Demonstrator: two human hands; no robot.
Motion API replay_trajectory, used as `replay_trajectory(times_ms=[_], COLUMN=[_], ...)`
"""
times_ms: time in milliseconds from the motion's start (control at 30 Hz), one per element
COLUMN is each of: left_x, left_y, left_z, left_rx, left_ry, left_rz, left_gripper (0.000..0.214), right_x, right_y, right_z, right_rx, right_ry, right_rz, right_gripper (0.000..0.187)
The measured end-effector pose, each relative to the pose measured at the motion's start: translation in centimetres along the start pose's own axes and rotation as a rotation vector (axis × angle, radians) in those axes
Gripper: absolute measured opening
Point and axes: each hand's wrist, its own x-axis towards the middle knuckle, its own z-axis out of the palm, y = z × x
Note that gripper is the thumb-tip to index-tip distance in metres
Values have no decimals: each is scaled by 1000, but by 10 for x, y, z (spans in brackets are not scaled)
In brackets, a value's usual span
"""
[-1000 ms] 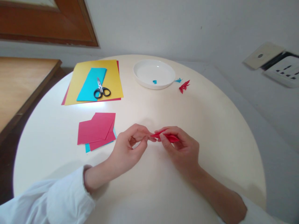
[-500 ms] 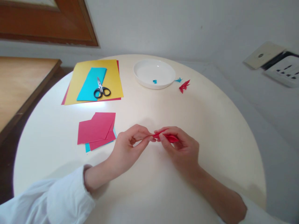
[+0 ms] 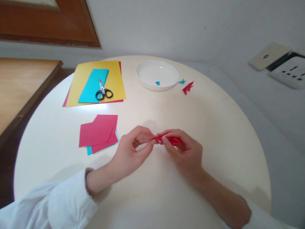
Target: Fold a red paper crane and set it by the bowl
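Over the middle of the table, a narrow piece of folded red paper [image 3: 175,141] is held between both hands. My right hand [image 3: 188,151] grips its body, thumb on the near side and fingers curled behind; part of the paper is hidden in that hand. At the pointed left end, my left hand [image 3: 133,148] has thumb and forefinger closed around the tip. Left of my left hand lies a small pile of red paper pieces [image 3: 95,135], with blue paper [image 3: 89,150] showing beneath.
Scissors [image 3: 103,90] with black handles rest on folded blue paper [image 3: 89,89], atop yellow [image 3: 116,82] and red sheets. A white round dish [image 3: 152,71] holds a small blue scrap [image 3: 157,83]. To its right lie a blue folded figure [image 3: 182,81] and a red one [image 3: 188,88].
The left fingers have shifted very slightly along the paper's tip, and a little more of the tip shows. The right hand keeps its grip; the other things stay where they were.
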Motion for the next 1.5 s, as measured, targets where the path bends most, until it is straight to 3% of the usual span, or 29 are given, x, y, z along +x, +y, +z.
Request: replay_trajectory(times_ms=[267, 1500], left_x=[0, -1], left_y=[0, 2], left_z=[1, 1], left_rx=[-18, 29], left_ry=[7, -19], left_rz=[-48, -35], left_gripper=[13, 6], right_x=[-2, -2], right_y=[1, 4], right_z=[0, 1], right_rx=[-25, -47], right_ry=[-21, 5], right_rz=[3, 1], right_gripper=[5, 5])
